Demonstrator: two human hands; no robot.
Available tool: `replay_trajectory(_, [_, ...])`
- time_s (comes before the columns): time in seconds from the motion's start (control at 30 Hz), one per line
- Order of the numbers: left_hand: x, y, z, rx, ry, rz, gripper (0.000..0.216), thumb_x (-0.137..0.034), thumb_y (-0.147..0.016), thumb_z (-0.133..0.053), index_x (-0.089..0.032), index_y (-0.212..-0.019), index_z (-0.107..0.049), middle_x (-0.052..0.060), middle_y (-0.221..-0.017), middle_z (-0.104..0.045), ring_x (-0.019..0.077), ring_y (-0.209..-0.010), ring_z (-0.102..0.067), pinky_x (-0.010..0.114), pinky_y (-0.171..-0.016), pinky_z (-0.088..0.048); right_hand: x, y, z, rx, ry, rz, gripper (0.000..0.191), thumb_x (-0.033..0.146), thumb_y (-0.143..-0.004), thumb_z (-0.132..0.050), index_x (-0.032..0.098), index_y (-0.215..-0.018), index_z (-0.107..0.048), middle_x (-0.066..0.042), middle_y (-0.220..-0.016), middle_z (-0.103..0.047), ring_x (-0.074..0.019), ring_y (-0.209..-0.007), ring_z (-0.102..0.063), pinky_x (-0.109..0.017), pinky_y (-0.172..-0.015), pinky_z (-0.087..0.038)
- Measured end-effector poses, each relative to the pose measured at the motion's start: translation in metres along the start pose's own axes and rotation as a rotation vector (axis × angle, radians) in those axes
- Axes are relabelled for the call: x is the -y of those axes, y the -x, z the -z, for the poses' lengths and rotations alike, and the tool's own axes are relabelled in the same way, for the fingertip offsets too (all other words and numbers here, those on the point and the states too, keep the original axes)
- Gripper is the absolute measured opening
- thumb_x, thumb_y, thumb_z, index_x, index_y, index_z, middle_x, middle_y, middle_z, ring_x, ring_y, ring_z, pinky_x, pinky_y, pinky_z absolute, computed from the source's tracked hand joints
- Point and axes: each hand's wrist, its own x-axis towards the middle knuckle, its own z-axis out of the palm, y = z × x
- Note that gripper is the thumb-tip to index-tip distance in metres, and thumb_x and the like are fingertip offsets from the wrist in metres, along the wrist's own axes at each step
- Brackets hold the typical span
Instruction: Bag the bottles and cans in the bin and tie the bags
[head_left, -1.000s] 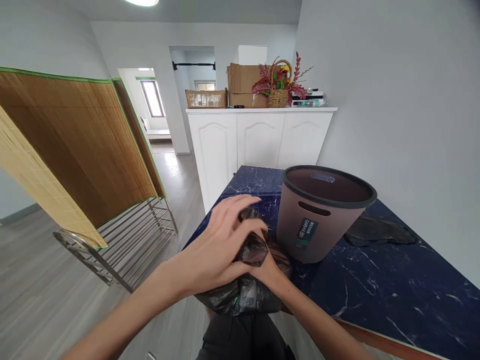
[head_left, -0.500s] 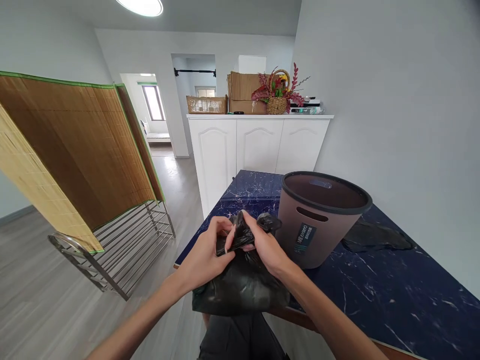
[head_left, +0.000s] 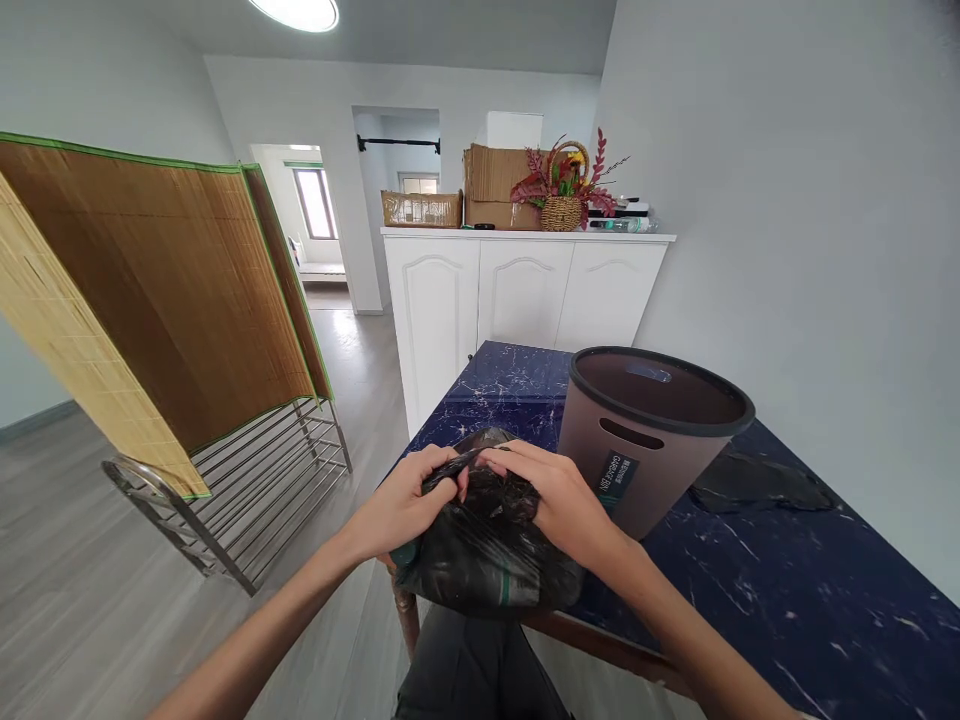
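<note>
Both hands are clenching the top of a black plastic bag [head_left: 487,545], the left hand [head_left: 409,500] and right hand [head_left: 559,495] each with its grip pinching the gathered neck. The bag is sitting at the near edge of the blue marbled surface [head_left: 750,590], just beside a brown bin [head_left: 649,435].

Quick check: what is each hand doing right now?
Left hand: closed, pinching the top of the black bag.
Right hand: closed on the same bag's top.
</note>
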Motion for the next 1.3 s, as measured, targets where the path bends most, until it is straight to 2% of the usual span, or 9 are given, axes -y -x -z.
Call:
replay_trajectory(0.1, [-0.004,0.002,0.002,-0.031,0.040,0.026,0.024,-0.040,-0.097,-0.055,-0.024,-0.084,-0.068,0.003,-0.089,-0.069,0.0247,-0.090,-0.063,0.035,-0.087,-0.051,-0.008,0.003,-0.016,-0.111,0.129,0.053,0.063,0.009,-0.103,-0.042,0.034,-0.159,-0.053,-0.007,-0.147,-0.068,-0.0290,-0.128,-0.067,-0.048,-0.106,-0.059])
replay_trajectory(0.27, [0.002,-0.009,0.007,-0.136,0.333,0.242,0.053,-0.066,-0.104,-0.045,-0.024,-0.103,-0.077,0.006,-0.107,-0.077,0.0297,-0.118,-0.066,0.042,-0.111,-0.046,-0.013,0.000,-0.027,-0.157,0.281,0.164,0.091,-0.010,-0.089,-0.026,0.031,-0.170,-0.033,-0.005,-0.171,-0.044,-0.0279,-0.143,-0.056,-0.053,-0.110,-0.057])
replay_trajectory(0.43, [0.004,-0.034,0.007,0.029,0.670,0.281,0.033,-0.053,-0.093,-0.068,-0.022,-0.097,-0.080,0.007,-0.105,-0.081,0.0283,-0.111,-0.071,0.040,-0.103,-0.052,-0.009,-0.004,-0.026,-0.163,0.424,0.200,0.084,-0.010,-0.095,-0.025,0.029,-0.169,-0.035,-0.009,-0.176,-0.032,-0.0310,-0.164,-0.027,-0.063,-0.118,-0.047])
replay_trajectory(0.6, [-0.001,-0.043,0.009,-0.032,0.785,0.290,0.029,-0.039,-0.085,-0.073,-0.021,-0.106,-0.084,0.010,-0.104,-0.082,0.0281,-0.105,-0.073,0.042,-0.095,-0.054,-0.014,-0.003,-0.025,-0.261,0.424,0.165,0.081,-0.008,-0.099,-0.033,0.040,-0.162,-0.045,0.001,-0.182,0.000,-0.0308,-0.167,-0.013,-0.064,-0.125,-0.038])
replay_trajectory(0.7, [0.000,-0.044,0.011,-0.051,0.793,0.264,0.032,-0.042,-0.087,-0.075,-0.020,-0.109,-0.084,0.008,-0.097,-0.081,0.0247,-0.098,-0.073,0.041,-0.097,-0.052,-0.018,-0.004,-0.027,-0.253,0.382,0.182,0.061,-0.005,-0.101,-0.039,0.032,-0.140,-0.068,0.004,-0.182,-0.002,-0.0313,-0.167,-0.016,-0.062,-0.128,-0.037])
replay_trajectory(0.8, [-0.001,-0.044,0.011,-0.060,0.707,0.297,0.040,-0.043,-0.080,-0.088,-0.021,-0.112,-0.083,0.007,-0.095,-0.080,0.0215,-0.094,-0.071,0.038,-0.095,-0.051,-0.019,-0.005,-0.029,-0.240,0.385,0.201,0.043,0.000,-0.103,-0.044,0.026,-0.118,-0.075,0.004,-0.181,-0.003,-0.0313,-0.166,-0.019,-0.059,-0.129,-0.037])
replay_trajectory(1.03, [-0.010,-0.042,0.013,-0.040,0.522,0.255,0.046,-0.042,-0.075,-0.095,-0.027,-0.117,-0.084,0.005,-0.101,-0.081,0.0215,-0.099,-0.072,0.035,-0.092,-0.053,-0.016,-0.005,-0.030,-0.249,0.444,0.177,0.046,-0.002,-0.104,-0.039,0.025,-0.124,-0.072,0.001,-0.182,-0.010,-0.0283,-0.166,-0.020,-0.058,-0.130,-0.037])
replay_trajectory(1.2, [-0.009,-0.039,0.008,-0.044,0.443,0.203,0.031,-0.051,-0.082,-0.087,-0.025,-0.099,-0.087,0.006,-0.104,-0.082,0.0236,-0.100,-0.072,0.034,-0.088,-0.052,-0.013,-0.001,-0.030,-0.244,0.458,0.187,0.041,-0.005,-0.100,-0.042,0.022,-0.109,-0.071,-0.002,-0.182,-0.007,-0.0311,-0.165,-0.024,-0.057,-0.128,-0.039])
replay_trajectory(1.3, [-0.010,-0.038,0.008,-0.077,0.436,0.138,0.032,-0.055,-0.087,-0.082,-0.024,-0.093,-0.085,0.005,-0.099,-0.082,0.0220,-0.096,-0.071,0.032,-0.087,-0.051,-0.014,0.004,-0.030,-0.226,0.468,0.198,0.049,-0.012,-0.092,-0.040,0.020,-0.116,-0.069,-0.008,-0.182,-0.014,-0.0313,-0.164,-0.025,-0.058,-0.128,-0.039])
